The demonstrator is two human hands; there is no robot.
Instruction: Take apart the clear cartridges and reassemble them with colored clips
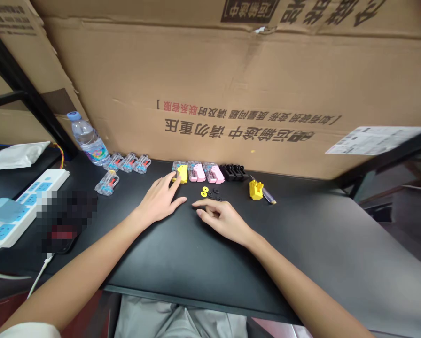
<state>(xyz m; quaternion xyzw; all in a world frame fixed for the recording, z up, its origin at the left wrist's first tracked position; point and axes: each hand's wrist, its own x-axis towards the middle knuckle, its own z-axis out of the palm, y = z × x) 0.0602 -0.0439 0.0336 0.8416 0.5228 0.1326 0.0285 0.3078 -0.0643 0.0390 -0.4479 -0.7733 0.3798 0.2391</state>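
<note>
A corrugated cardboard panel [196, 70] stands upright along the far edge of the black worktop [302, 244] and fills most of the view; its printed characters appear inverted. A black metal frame upright [20, 75] rises diagonally at left, and a black bar [383, 157] crosses at right. A printed paper sheet [376, 140] lies against the panel's lower right. Beyond the worktop's right end, the room is dim.

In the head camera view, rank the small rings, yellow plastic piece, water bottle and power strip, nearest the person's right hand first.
From the right hand:
1. Yellow and black rings: just ahead.
2. Yellow plastic piece: ahead, rightward.
3. Water bottle: back left.
4. Power strip: far left.
</note>
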